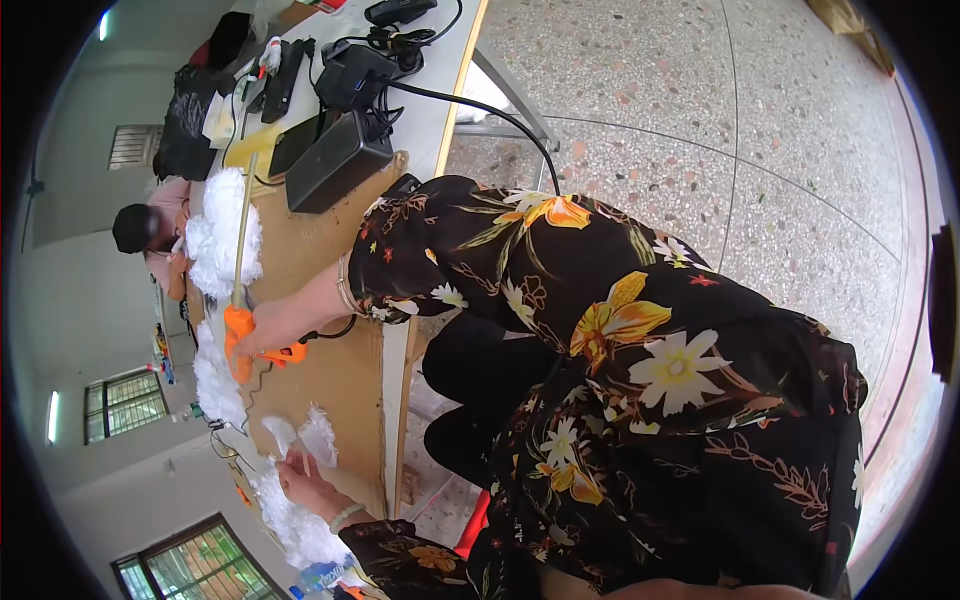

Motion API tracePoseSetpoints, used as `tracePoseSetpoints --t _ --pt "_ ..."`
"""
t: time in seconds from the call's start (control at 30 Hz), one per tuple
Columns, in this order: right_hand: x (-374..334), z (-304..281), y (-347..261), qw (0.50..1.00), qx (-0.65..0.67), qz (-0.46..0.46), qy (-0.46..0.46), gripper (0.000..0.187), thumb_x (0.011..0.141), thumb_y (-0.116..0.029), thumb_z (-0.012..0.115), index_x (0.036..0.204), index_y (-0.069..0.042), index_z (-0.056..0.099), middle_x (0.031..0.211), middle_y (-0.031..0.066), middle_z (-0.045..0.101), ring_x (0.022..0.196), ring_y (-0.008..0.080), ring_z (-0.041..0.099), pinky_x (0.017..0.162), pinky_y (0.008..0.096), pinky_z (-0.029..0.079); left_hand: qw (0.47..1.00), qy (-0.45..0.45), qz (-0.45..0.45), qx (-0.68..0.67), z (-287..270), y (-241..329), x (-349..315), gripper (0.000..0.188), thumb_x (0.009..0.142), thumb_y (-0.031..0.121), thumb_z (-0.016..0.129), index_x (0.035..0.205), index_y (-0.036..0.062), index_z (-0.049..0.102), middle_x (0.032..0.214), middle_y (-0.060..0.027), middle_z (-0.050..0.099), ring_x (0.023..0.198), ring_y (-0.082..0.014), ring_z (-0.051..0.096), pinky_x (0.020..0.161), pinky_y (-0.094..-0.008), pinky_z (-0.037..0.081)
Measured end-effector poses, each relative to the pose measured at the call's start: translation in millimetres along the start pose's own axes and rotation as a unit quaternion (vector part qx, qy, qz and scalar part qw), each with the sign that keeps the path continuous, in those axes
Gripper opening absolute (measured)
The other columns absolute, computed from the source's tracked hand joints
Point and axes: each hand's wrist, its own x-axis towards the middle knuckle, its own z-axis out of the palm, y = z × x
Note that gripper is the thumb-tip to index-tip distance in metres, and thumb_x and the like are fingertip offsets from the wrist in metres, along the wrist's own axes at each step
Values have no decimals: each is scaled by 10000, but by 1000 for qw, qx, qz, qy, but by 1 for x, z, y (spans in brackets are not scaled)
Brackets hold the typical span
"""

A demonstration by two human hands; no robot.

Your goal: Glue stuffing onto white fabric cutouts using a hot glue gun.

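Observation:
My right hand (pixel 275 325) is wrapped round an orange glue gun (pixel 238 345) above the brown board on the table. A long yellowish glue stick (pixel 244 230) runs out of the gun across a fluffy white bundle (pixel 225 240). Lower in the view, my left hand (pixel 308 485) pinches a thin white curved piece (pixel 280 432) between its fingertips. Beside that piece lies a white feathery tuft (pixel 318 437). More white fluff (pixel 215 375) lies past the gun, and another pile (pixel 300 522) is next to my left hand.
A black box (pixel 335 165) and tangled black cables (pixel 385 45) sit on the table's upper part. A cable loops off its edge. A plastic bottle (pixel 320 577) is by the lower fluff. A person in a dark cap (pixel 150 228) works across the table. Something red (pixel 472 525) shows beside me.

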Motion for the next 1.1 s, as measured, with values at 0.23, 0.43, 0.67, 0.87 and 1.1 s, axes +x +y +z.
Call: tracePoseSetpoints --t 0.23,0.43,0.67,0.87,1.1 --pt "0 1 -2 999 27 -41 -20 311 928 -384 540 994 -124 698 880 19 657 674 147 579 626 314 486 989 130 -11 72 -41 -17 23 389 972 356 509 992 -13 627 946 -112 613 796 -226 571 674 -330 506" --pt "-3 0 -1 995 46 -88 -30 300 922 -374 543 995 -129 699 898 13 663 679 146 580 629 314 488 985 165 24 38 -39 -22 -30 327 916 189 497 1202 53 574 959 -130 598 763 -234 549 669 -332 499" --pt "-7 -1 -15 995 28 -90 -14 206 872 -294 577 926 -124 681 894 -20 681 712 129 580 606 308 484 976 193 16 -99 -60 -54 -58 416 794 10 652 1195 26 542 923 -136 616 762 -262 601 687 -360 527" --pt "3 -10 -8 991 57 -113 34 185 810 -289 622 898 -131 658 826 -9 659 620 136 566 530 327 461 977 209 13 -47 -56 -51 -54 241 821 107 719 1029 45 615 893 -107 638 788 -227 609 741 -330 542" --pt "-1 -29 0 981 113 -146 64 215 816 -317 629 910 -125 659 764 17 622 605 142 559 513 322 448 983 183 3 -11 -39 -45 -67 244 850 153 710 1046 30 631 857 -105 640 762 -226 614 730 -327 543"
